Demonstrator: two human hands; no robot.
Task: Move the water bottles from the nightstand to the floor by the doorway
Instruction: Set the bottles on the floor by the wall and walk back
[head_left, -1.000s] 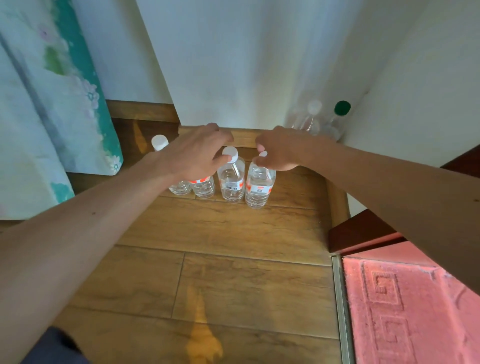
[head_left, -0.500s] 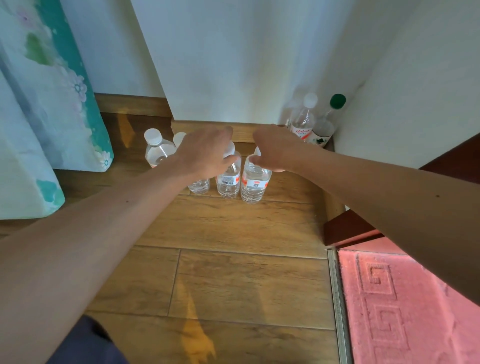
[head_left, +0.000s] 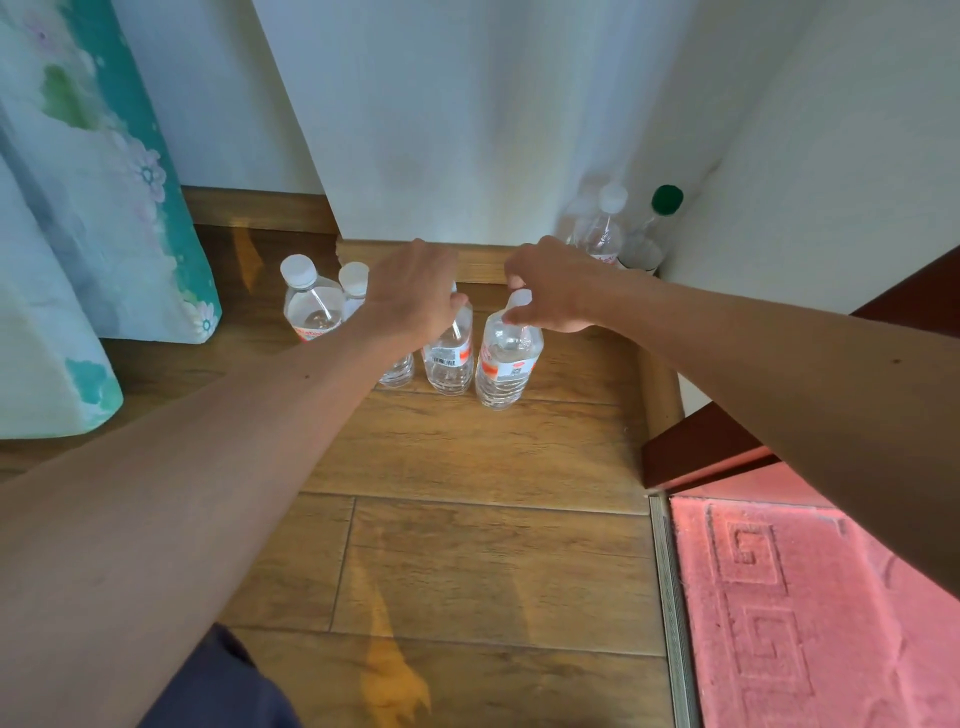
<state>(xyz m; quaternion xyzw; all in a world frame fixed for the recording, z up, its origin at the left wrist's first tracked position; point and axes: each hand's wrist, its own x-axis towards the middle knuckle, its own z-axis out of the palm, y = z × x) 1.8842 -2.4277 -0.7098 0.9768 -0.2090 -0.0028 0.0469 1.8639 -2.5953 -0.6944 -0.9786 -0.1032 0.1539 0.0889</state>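
Looking down from head height, both of a person's bare arms reach toward a row of clear water bottles standing upright on the wooden floor (head_left: 467, 545), close to the skirting board below a white wall. The right hand (head_left: 550, 291) pinches the white cap of the rightmost bottle (head_left: 506, 364) between thumb and fingertips, a narrow grip closed on the cap, probably because the cap gives the easiest hold for lowering a bottle straight down and steadying it. The left hand (head_left: 415, 296) curls over the top of the next bottle (head_left: 447, 358), just to the left of the right hand's grip; its fingers hide the cap, so I cannot tell whether it grasps the bottle or merely rests on it. Both bottles appear to stand on the floor, touching or nearly touching each other. To the left of the left hand's grip stand two more capped bottles (head_left: 311, 306), one partly hidden behind the forearm. Beyond the right hand, in the wall corner, stand a white-capped bottle (head_left: 602, 228) and a green-capped bottle (head_left: 649, 239). A pink mat (head_left: 810, 597) past a metal threshold strip suggests the doorway, so this pair looks almost delivered.
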